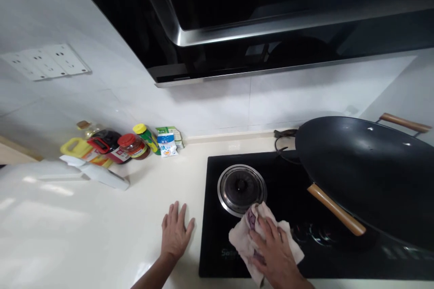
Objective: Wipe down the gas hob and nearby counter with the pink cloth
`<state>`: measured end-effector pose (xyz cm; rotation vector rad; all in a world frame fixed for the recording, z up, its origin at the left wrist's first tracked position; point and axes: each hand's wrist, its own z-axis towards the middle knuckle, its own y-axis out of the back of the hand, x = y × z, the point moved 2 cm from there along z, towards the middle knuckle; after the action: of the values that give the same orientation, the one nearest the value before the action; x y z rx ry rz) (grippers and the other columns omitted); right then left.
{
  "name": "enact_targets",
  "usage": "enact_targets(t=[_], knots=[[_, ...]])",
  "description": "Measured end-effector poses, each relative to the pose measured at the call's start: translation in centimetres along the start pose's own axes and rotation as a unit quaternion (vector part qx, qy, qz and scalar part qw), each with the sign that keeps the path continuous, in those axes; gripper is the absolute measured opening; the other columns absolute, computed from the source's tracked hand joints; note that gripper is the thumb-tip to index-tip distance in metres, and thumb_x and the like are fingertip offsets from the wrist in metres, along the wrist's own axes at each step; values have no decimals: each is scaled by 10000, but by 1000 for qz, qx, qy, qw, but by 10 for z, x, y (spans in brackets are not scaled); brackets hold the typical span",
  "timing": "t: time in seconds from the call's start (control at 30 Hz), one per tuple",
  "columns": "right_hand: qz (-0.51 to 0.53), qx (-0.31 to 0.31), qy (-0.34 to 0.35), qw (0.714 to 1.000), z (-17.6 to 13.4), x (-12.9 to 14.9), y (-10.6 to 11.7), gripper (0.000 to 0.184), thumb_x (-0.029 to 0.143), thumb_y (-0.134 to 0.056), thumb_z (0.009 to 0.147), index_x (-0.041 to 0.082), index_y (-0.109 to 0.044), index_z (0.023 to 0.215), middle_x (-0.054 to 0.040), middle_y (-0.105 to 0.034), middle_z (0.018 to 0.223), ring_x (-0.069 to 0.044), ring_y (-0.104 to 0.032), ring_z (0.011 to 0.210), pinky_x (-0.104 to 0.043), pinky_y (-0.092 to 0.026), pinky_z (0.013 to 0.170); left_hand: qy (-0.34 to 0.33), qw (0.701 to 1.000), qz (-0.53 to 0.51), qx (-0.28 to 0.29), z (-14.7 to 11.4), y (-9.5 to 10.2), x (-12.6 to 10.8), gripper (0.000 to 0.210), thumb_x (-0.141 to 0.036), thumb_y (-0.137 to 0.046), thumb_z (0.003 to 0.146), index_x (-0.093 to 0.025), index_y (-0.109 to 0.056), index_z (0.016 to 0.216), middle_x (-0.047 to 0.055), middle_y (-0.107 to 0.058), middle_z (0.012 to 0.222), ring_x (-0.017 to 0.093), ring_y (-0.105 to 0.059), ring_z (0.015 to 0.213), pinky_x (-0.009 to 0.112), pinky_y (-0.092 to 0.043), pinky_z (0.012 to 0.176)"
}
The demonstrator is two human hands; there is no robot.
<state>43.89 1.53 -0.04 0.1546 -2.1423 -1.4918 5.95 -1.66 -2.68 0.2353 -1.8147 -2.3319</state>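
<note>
My right hand [274, 250] presses a pale cloth [242, 237] with purple marks onto the black glass cooktop [278, 176], its fingers bent into the fabric. The cloth's upper edge reaches the metal ring of the left burner [241, 188]. My left hand [176, 232] lies palm down on the white countertop [142, 221], just left of the cooktop, fingers stretched out and holding nothing. A large dark wok [369, 167] with wooden handles covers the right side of the cooktop; its near handle [337, 210] points toward me.
Along the back wall stand a white spray bottle [98, 172], a yellow jug [79, 150], a dark sauce bottle [113, 146], a red-lidded jar [134, 146], a yellow-capped container [146, 137] and small packets [167, 144]. A black range hood [271, 49] overhangs the cooktop.
</note>
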Motion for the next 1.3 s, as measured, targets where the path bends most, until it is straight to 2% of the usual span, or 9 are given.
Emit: enact_targets(t=[0.1,0.2,0.33,0.47,0.6,0.73,0.93,1.13,1.3], knots=[[-2,2,72,997,-2,24,-23,665,513,-715,828,420,-554,1467,-35,-312,1709,-505,-286,1513,-666,-260,1180,0,1000,2,-5,-1,-2,0,607,-502,-439,989,-174,-538,1490,207,-449,1623,374,-365,1534,607,-357,1195],[23,19,183,983,12,60,-29,743,592,-686,853,419,-456,1538,-28,-205,1744,-481,-221,1547,-635,-178,1230,-8,1000,5,-11,-1,-3,1,604,-507,-448,986,-181,-544,1485,203,-457,1620,375,-382,1525,596,-366,1188],[48,23,240,969,55,107,3,692,535,-607,929,390,-401,1573,-33,-23,1766,-395,-85,1597,-630,-69,1256,-18,999,10,-33,-2,-6,3,599,-515,-452,988,-180,-559,1472,206,-473,1607,375,-406,1510,582,-374,1178],[58,24,274,960,79,130,29,623,446,-545,975,341,-415,1575,-48,-71,1766,-336,-117,1598,-609,-55,1268,-19,998,13,-56,-3,-8,5,566,-490,-443,999,-191,-572,1462,197,-488,1599,362,-426,1499,558,-370,1180],[84,12,284,955,58,108,16,583,544,-564,965,341,-502,1508,-48,-263,1726,-340,-137,1595,-591,-78,1274,-30,998,25,-55,-3,-7,5,596,-526,-441,991,-183,-573,1460,203,-501,1587,367,-445,1482,563,-385,1163],[66,-21,261,963,26,51,-15,574,584,-645,896,368,-579,1423,-27,-419,1651,-355,-274,1549,-571,-184,1250,-24,999,25,-40,-3,-5,5,604,-513,-427,992,-183,-547,1483,194,-484,1602,364,-420,1500,569,-381,1171],[-6,-171,30,985,17,-19,-17,449,326,-597,879,339,-659,1324,-34,-478,1599,-342,-319,1518,-562,-231,1219,-11,1000,16,-19,-2,-6,5,614,-518,-417,990,-192,-531,1497,184,-462,1621,358,-387,1521,588,-367,1188],[-40,-274,-97,956,25,-19,-3,440,306,-476,941,184,-645,1329,-147,-389,1632,-371,-247,1535,-571,-262,1198,-13,999,19,-27,-2,-4,3,607,-511,-434,985,-174,-557,1475,200,-479,1605,367,-409,1508,586,-385,1178],[-65,-255,-11,965,5,-6,-46,472,370,-616,859,266,-659,1318,-120,-478,1591,-402,-327,1488,-596,-220,1190,-13,999,17,-23,-3,-4,1,593,-485,-438,987,-174,-550,1480,203,-469,1611,365,-396,1518,592,-381,1182]])
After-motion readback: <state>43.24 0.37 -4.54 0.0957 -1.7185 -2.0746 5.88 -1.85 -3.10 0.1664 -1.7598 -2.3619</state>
